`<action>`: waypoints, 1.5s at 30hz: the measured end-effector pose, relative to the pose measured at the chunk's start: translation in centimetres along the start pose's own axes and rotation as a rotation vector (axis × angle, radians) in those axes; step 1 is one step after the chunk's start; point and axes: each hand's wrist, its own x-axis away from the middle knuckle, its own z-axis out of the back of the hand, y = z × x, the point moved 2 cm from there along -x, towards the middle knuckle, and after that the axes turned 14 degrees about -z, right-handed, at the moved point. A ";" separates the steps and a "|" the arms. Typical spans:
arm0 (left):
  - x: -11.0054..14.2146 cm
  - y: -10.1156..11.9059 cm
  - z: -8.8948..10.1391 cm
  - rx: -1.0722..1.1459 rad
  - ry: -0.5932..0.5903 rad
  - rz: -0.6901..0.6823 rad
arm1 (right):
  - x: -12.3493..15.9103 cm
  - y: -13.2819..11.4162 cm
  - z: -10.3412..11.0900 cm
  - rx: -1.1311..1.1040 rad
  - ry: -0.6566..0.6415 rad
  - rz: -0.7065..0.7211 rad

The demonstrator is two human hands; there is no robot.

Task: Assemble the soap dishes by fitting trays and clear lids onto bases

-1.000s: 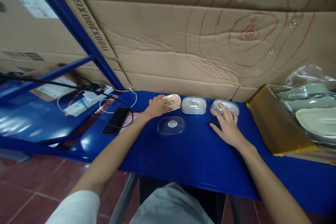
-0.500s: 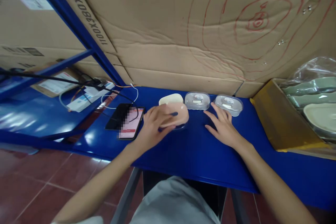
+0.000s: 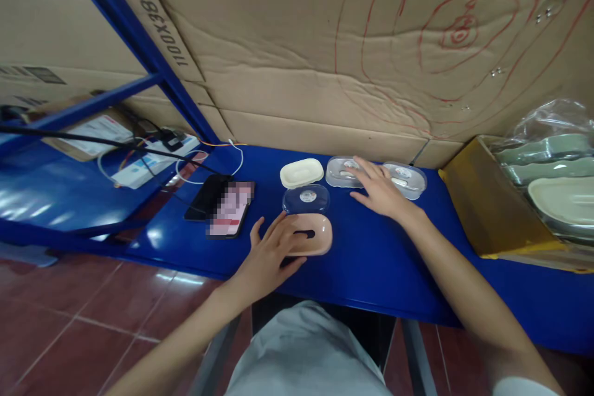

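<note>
Left hand (image 3: 265, 258) spread over pink slotted dish (image 3: 323, 236) at 9 o'clock, grip unclear; best handled level, lightly. Right hand (image 3: 381, 190) wide over clear-lidded container (image 3: 336, 176).

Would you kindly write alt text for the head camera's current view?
A person's left hand touches a slotted peach dish on a blue table; the right hand is over two clear-covered dishes. Beyond the peach dish lie a clear lid, then a cream dish.
</note>
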 end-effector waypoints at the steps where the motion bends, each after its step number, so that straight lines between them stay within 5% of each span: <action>1: -0.4 0.0 0.3 0.011 -0.007 -0.014 | -1.5 0.3 0.3 -0.011 -0.025 -0.035; 6: -3.0 -0.1 1.6 0.048 -0.016 -0.049 | -6.4 1.3 0.6 -0.055 -0.221 -0.131; 15: -6.6 1.1 1.0 0.084 -0.082 -0.282 | -4.9 3.2 4.7 -0.351 -0.505 -0.133; 20: -9.7 1.9 0.3 0.008 -0.128 -0.337 | -7.2 3.0 2.7 -0.318 -0.309 -0.108; 25: -13.3 1.9 -0.7 -0.084 -0.198 -0.348 | -8.4 2.7 -1.2 -0.237 -0.281 -0.123; 29: -14.1 2.6 -0.4 -0.095 -0.229 -0.439 | -8.1 3.1 -2.2 -0.173 -0.283 -0.180; 39: -17.2 3.5 -2.9 -0.130 -0.230 -0.398 | -6.2 1.8 1.5 -0.119 -0.312 -0.163; 45: -16.1 4.4 -1.3 -0.127 -0.208 -0.488 | -3.6 1.7 4.1 -0.151 -0.376 -0.114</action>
